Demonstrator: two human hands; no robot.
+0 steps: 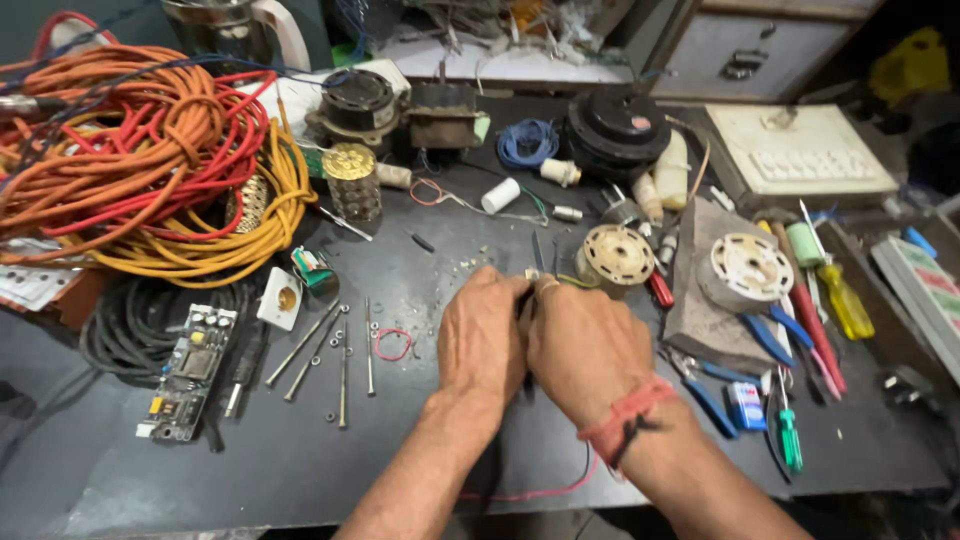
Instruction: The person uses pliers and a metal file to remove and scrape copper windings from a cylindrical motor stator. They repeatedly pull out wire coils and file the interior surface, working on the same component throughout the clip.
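Nearest me: two forearms coming up from the bottom edge, red thread band (625,418) on the right wrist. Left hand (483,335) and right hand (588,345) are pressed together at the knuckles, both closed round a small part (531,274) w/ a pale tip poking out above the fingers; most of it is hidden, can't tell what it is exactly. A thin red wire (540,492) trails from under the hands toward the bench edge. Looks like fine joining or twisting work on that wire end, mid-step I'd judge. Next move likely needs a steady pinch and small turns, not force.

Just beyond the hands: a cream motor core (614,254), touching nothing. Left of them, long bolts (335,358) laid in a row, a small red wire loop (392,343), then a circuit board (189,372). Right side: blue-handled pliers (708,385), green screwdriver (789,437), yellow screwdriver (843,298). Far left corner, big heap of orange and red cable (150,150) on the dark bench (300,470).
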